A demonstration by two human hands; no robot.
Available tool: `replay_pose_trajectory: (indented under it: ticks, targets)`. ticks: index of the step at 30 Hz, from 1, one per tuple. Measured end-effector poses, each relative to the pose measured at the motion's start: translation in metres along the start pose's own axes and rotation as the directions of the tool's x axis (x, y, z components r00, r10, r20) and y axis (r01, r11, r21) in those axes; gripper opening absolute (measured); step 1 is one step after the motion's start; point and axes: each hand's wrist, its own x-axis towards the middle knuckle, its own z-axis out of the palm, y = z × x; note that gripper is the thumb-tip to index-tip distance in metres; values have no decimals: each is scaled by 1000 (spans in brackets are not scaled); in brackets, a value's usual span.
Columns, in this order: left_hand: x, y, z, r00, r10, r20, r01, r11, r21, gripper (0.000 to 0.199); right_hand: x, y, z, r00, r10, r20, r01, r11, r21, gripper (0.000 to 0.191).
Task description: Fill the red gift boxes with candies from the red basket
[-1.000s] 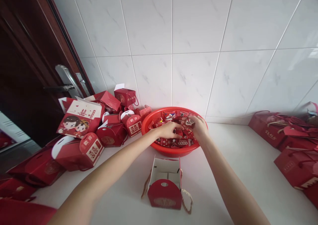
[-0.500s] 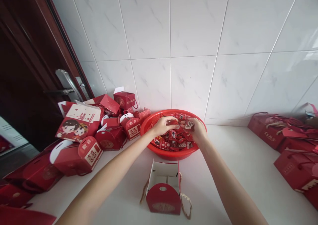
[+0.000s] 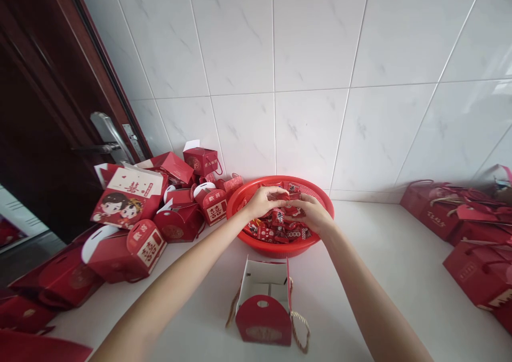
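Note:
A red plastic basket (image 3: pixel 280 252) of red-wrapped candies (image 3: pixel 280 223) stands against the tiled wall. Over its left part, my left hand (image 3: pixel 264 202) pinches red-wrapped candy between curled fingers. My right hand (image 3: pixel 316 212) reaches in from the right, its fingers bent around red wrappers and close to the left fingertips. Which packets each hand grips is partly hidden. In front of the basket sits an open red gift box (image 3: pixel 264 322) with a white inside and rope handles at its sides.
Many red gift boxes (image 3: pixel 176 218) are piled on the left of the white counter (image 3: pixel 360 276), beside a dark door with a metal handle (image 3: pixel 112 138). More red boxes (image 3: pixel 432 207) stand at the right edge.
My right hand has moved left toward my left hand, and the light-patterned packet it showed is no longer visible. My left hand is nearly unchanged.

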Motion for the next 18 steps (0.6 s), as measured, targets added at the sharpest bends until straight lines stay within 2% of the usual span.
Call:
replay_pose_trajectory:
  ticks: [3, 7, 9, 13, 16, 18]
  targets:
    - [0, 1, 0, 1000, -6, -21, 6, 999, 38, 33, 0, 0, 0, 1000, 9, 6, -9, 1000, -20, 18]
    - [0, 0, 0, 999, -28, -34, 30, 998, 53, 28, 1, 0, 0, 990, -34, -135, 36, 999, 14, 17]
    - [-1, -1, 0, 997, -65, 36, 62, 996, 67, 25, 2, 0, 0, 976, -45, -212, 56, 997, 47, 18]
    - [-5, -2, 0, 972, -97, 214, 78, 992, 97, 33, 2, -2, 1, 951, -52, -305, 82, 993, 86, 16]
    - [-6, -1, 1, 941, -140, 307, 58, 963, 263, 28, 0, -4, 2, 954, -60, -294, 94, 990, 104, 16]
    - [-5, -1, 3, 921, -178, 346, 17, 907, 420, 23, -1, -4, 2, 962, -60, -266, 94, 989, 117, 15]
